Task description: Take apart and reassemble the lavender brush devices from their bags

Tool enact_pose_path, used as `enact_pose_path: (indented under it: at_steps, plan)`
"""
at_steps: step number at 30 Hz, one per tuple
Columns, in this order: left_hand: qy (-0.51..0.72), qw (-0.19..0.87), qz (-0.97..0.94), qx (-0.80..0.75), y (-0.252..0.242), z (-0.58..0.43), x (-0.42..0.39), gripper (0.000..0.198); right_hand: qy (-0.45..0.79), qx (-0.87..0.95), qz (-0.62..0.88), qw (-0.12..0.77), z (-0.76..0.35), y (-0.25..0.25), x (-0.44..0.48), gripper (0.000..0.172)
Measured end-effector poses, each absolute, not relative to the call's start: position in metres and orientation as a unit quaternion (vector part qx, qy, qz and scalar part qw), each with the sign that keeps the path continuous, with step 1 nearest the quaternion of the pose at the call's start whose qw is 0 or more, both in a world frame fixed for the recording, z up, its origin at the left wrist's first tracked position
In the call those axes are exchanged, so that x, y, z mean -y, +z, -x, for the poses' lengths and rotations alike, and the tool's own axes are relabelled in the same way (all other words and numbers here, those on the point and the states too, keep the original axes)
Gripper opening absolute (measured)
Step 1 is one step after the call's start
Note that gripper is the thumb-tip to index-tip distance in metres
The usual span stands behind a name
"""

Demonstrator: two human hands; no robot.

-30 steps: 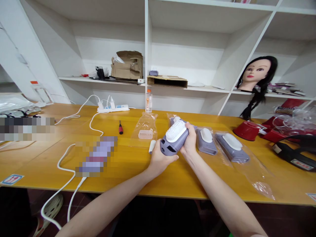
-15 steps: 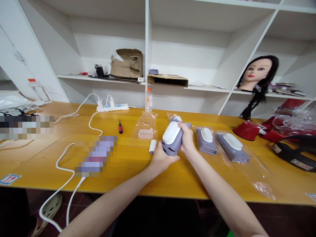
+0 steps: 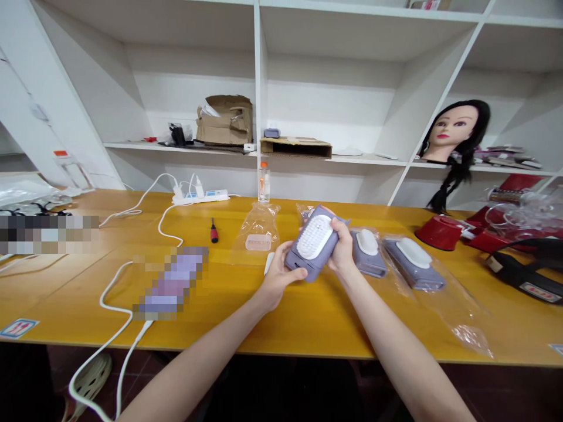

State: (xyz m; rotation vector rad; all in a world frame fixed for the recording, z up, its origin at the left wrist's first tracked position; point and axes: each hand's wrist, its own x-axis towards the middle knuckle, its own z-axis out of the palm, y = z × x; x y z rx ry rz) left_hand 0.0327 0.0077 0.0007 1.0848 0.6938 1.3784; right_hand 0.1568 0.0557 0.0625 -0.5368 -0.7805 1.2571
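A purple brush device (image 3: 313, 242) with a white bristle pad is held above the yellow table (image 3: 308, 316) by both hands. My left hand (image 3: 278, 275) grips its lower left end, thumb across the front. My right hand (image 3: 341, 249) wraps its right side. Two similar purple devices, one (image 3: 368, 252) close to my right hand and one (image 3: 414, 262) further right, lie in clear plastic bags. A small white cylinder (image 3: 268, 264) lies just behind my left hand. A clear bag with a pink part (image 3: 258, 234) lies to the left.
A red-handled screwdriver (image 3: 213, 231), a white power strip (image 3: 201, 196) with cables and a small bottle (image 3: 263, 181) sit further back. Red boxes (image 3: 442, 231) and a black strap (image 3: 523, 269) lie at right. A mannequin head (image 3: 455, 132) and cardboard boxes (image 3: 226, 120) stand on the shelves.
The device has been turned so its bristle pad faces me squarely and lifted a little. My left hand has shifted from under its end to its lower left side.
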Motion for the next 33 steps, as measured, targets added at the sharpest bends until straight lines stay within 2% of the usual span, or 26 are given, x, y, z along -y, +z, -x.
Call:
enact_pose_path:
  at_steps: [2, 4, 9, 13, 24, 29, 33]
  plan:
    - [0.54, 0.669, -0.422, -0.289, 0.002, -0.03, -0.007, 0.054, 0.607, 0.37, 0.204, 0.673, -0.163, 0.062, -0.057, 0.032]
    - [0.498, 0.705, -0.406, -0.3, 0.002, -0.031, -0.006, 0.047, 0.627, 0.371, 0.192, 0.658, -0.167, 0.06, -0.057, 0.035]
    - [0.508, 0.699, -0.408, -0.296, 0.002, -0.033, -0.002, 0.043, 0.634, 0.369, 0.198, 0.65, -0.168, 0.058, -0.055, 0.037]
    - [0.438, 0.724, -0.42, -0.328, 0.003, -0.028, -0.002, 0.035, 0.642, 0.381, 0.178, 0.641, -0.167, 0.058, -0.052, 0.038]
    - [0.495, 0.702, -0.416, -0.298, 0.0, -0.031, -0.002, 0.032, 0.643, 0.406, 0.123, 0.638, -0.168, 0.057, -0.051, 0.04]
    - [0.422, 0.719, -0.442, -0.331, 0.003, -0.026, -0.002, 0.041, 0.645, 0.422, 0.136, 0.623, -0.171, 0.057, -0.053, 0.044]
    - [0.366, 0.733, -0.489, -0.3, 0.008, -0.017, -0.003, 0.044, 0.654, 0.451, 0.133, 0.593, -0.173, 0.057, -0.053, 0.047]
